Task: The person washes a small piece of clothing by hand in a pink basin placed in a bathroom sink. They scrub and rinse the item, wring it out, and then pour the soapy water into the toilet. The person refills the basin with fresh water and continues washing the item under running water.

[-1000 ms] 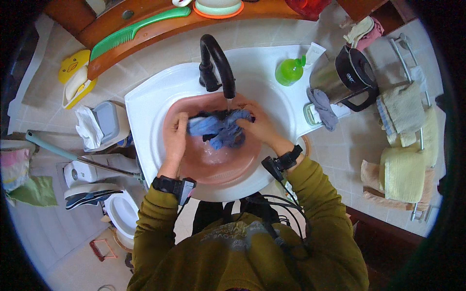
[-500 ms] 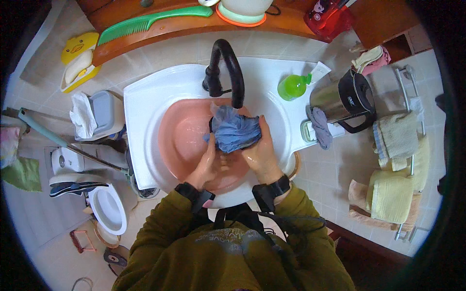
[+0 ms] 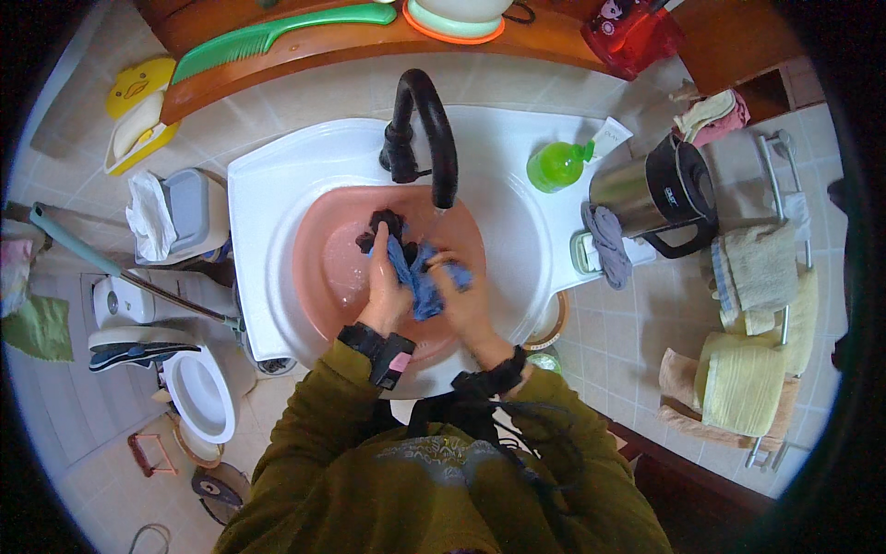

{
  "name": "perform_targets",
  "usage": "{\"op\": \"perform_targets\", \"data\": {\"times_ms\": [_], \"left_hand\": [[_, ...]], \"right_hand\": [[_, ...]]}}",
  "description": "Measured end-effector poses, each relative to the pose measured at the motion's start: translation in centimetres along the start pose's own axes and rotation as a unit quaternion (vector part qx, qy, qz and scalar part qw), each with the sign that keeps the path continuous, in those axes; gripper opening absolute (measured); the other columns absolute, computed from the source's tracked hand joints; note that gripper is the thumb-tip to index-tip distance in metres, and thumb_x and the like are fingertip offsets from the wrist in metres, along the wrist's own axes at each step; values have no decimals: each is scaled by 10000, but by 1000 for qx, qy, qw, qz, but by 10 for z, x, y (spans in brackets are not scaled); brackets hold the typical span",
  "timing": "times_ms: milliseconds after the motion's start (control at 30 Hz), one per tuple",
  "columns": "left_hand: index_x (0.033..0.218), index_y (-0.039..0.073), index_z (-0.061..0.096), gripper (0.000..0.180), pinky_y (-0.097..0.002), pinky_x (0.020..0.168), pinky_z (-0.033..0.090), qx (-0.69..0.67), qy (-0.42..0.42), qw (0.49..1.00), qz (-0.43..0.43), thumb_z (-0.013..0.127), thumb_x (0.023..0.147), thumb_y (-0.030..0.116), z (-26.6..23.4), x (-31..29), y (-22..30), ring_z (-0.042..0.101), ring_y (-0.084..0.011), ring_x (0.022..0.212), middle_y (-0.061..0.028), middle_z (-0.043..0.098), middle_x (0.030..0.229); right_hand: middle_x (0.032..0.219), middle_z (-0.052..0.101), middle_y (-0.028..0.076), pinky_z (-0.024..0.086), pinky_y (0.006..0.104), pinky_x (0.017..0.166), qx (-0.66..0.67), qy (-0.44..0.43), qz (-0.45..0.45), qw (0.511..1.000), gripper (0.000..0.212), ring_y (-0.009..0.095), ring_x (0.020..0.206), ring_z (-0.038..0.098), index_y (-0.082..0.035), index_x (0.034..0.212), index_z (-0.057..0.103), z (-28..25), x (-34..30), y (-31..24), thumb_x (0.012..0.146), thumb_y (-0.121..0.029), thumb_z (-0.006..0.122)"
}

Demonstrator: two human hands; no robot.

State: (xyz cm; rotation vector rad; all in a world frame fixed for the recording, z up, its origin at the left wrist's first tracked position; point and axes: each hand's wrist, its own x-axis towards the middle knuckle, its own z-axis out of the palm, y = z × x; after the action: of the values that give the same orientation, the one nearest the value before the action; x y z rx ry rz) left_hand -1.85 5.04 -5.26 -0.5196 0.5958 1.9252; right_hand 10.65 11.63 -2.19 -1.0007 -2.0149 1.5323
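A wet blue cloth (image 3: 423, 289) with a dark, bunched part (image 3: 381, 231) at its far left end is held between my hands over a pink basin (image 3: 318, 245). My left hand (image 3: 386, 294) grips the cloth along its left side, thumb pointing away from me. My right hand (image 3: 469, 309) is closed on the cloth's right side, its fingers curled over the fabric and slightly blurred. The basin sits in a white washbasin (image 3: 263, 222), beneath a black curved faucet (image 3: 429, 129). Water appears to fall from the spout just beyond the cloth.
On the right ledge stand a green pump bottle (image 3: 556, 168), a white tube (image 3: 609, 138), a steel kettle (image 3: 632, 194) and a grey cloth (image 3: 607, 245). A wooden shelf (image 3: 341, 46) holds a green comb (image 3: 277, 35). Towels (image 3: 743, 379) hang at right; a toilet (image 3: 201, 397) stands at left.
The blue cloth was a rounded bundle held between both palms; now it is stretched out and twisted, its dark part showing at the left. My right hand has moved left and closed over it.
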Motion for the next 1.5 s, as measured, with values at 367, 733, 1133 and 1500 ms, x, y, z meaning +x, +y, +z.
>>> {"op": "perform_targets", "data": {"times_ms": [367, 733, 1133, 1500], "left_hand": [[1099, 93, 614, 287, -346, 769, 537, 40, 54, 996, 65, 561, 986, 352, -11, -2, -20, 639, -189, 879, -45, 666, 973], [1078, 81, 627, 229, -351, 739, 531, 75, 49, 990, 113, 614, 963, 279, 3, -26, 2, 642, -196, 834, -44, 649, 930], [1261, -57, 474, 491, -320, 875, 506, 667, -18, 700, 255, 624, 801, -135, -29, -9, 18, 637, -252, 991, -126, 624, 1152], [1101, 88, 586, 295, -356, 910, 478, 123, 5, 987, 102, 435, 1033, 333, -31, 6, 0, 575, -205, 1023, -49, 606, 1110]], "right_hand": [[933, 622, 225, 497, 404, 789, -87, 11, -57, 994, 341, 390, 883, 627, 8, 1079, 600, 56, 44, 11, 969, -314, 602], [972, 677, 86, 523, 327, 784, 203, -123, 159, 958, 256, 215, 885, 652, -36, 1105, 643, 9, 76, 40, 898, -184, 663], [1118, 632, 68, 548, 333, 844, 215, -112, 302, 922, 424, 191, 974, 644, -45, 1258, 553, -3, 31, 55, 848, -39, 661], [1326, 542, 197, 458, 428, 985, -204, -52, -281, 936, 385, 375, 1159, 561, -53, 1281, 613, 38, 1, -42, 899, -98, 619]]}}
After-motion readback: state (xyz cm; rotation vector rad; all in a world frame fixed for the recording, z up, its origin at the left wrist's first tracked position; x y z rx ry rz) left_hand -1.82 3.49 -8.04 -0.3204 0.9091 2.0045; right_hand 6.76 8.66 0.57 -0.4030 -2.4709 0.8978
